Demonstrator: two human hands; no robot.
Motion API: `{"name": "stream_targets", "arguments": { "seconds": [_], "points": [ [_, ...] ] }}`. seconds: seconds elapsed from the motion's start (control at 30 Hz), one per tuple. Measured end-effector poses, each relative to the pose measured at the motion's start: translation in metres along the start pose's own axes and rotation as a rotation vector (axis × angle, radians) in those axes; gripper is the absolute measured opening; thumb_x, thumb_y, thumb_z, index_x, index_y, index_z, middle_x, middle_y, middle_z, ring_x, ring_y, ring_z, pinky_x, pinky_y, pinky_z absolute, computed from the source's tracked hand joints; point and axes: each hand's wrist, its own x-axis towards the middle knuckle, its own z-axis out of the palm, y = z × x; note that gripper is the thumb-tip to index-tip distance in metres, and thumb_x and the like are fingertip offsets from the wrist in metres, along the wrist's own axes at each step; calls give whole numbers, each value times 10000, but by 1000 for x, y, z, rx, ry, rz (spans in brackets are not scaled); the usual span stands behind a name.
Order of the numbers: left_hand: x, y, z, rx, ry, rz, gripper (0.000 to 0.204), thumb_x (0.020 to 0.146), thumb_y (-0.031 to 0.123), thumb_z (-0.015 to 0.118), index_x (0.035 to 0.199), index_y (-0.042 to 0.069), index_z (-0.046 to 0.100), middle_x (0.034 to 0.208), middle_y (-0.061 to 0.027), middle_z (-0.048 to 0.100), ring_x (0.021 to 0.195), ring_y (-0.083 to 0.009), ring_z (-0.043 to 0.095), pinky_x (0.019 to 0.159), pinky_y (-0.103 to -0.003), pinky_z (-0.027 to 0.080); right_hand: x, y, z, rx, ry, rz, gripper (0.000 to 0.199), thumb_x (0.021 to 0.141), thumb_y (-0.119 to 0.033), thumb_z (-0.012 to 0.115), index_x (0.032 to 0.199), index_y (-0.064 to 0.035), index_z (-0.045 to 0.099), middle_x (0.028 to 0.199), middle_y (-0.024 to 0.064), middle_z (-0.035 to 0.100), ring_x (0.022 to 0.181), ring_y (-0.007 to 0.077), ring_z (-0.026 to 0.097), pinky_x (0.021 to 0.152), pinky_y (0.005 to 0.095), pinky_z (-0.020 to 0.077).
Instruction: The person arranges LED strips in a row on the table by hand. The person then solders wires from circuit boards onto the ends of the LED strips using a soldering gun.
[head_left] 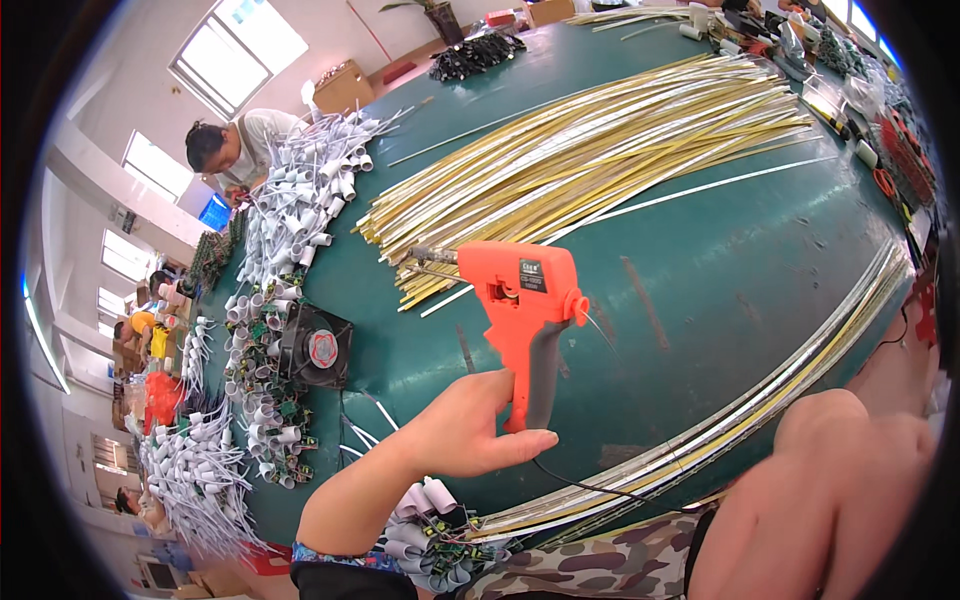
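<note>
An orange and dark grey soldering gun [515, 290] stands upright in my left hand [455, 425], held over the green table [660, 270]. My thumb lies across the bottom of its handle, and the other fingers disappear behind it. The gun's metal tip points left, and a black cord hangs from its base. Large and close at the lower right is my right hand [825, 490], back upward, above the near edge of a bundle of long thin strips [740, 430]. Its fingers are mostly hidden and blurred, so what they hold does not show.
Yellow and white strips [590, 150] are spread across the table. White lamp housings [300, 200] with wires and circuit boards [265, 400] line the left edge, beside a black fan [318, 348]. A co-worker [245, 145] bends over the far left. Tools [885, 180] lie far right.
</note>
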Motion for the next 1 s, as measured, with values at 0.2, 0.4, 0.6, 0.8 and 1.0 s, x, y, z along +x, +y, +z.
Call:
{"name": "stream_targets", "arguments": {
  "seconds": [0.2,0.4,0.6,0.8,1.0],
  "points": [
    [1,7,5,6,20,55,329,794,328,766,868,48,609,746,-41,592,678,-181,571,627,-323,451,-50,-5,-22,-1303,952,84,241,808,35,624,1031,-55,609,894,84,616,781,122,576,710,250,486],
    [34,27,19,199,-55,232,444,840,417,671,825,5,505,743,-177,567,755,-384,588,682,-456,466,-93,62,-36,-938,739,608,813,785,-314,803,1396,22,385,1498,148,351,1313,263,451,1089,425,361],
    [62,13,19,460,107,313,440,815,389,719,999,18,569,957,-152,607,899,-357,606,771,-448,503,-103,76,-39,-701,1393,46,391,945,-158,567,1295,-2,490,1258,121,583,1136,219,573,978,385,452],
    [67,-120,-47,1042,466,171,456,761,288,752,1187,173,638,1197,-143,560,1163,-336,521,955,-466,431,-137,36,-47,-777,1547,-201,285,971,-163,521,1225,-35,515,987,79,652,937,188,612,888,352,463],
    [92,-173,-101,1036,700,180,221,768,116,697,986,152,698,929,-64,568,900,-286,575,796,-442,454,-137,31,-50,-760,1607,-222,286,969,-175,536,1218,-34,519,937,56,645,915,171,607,858,351,458]
  ]
}}
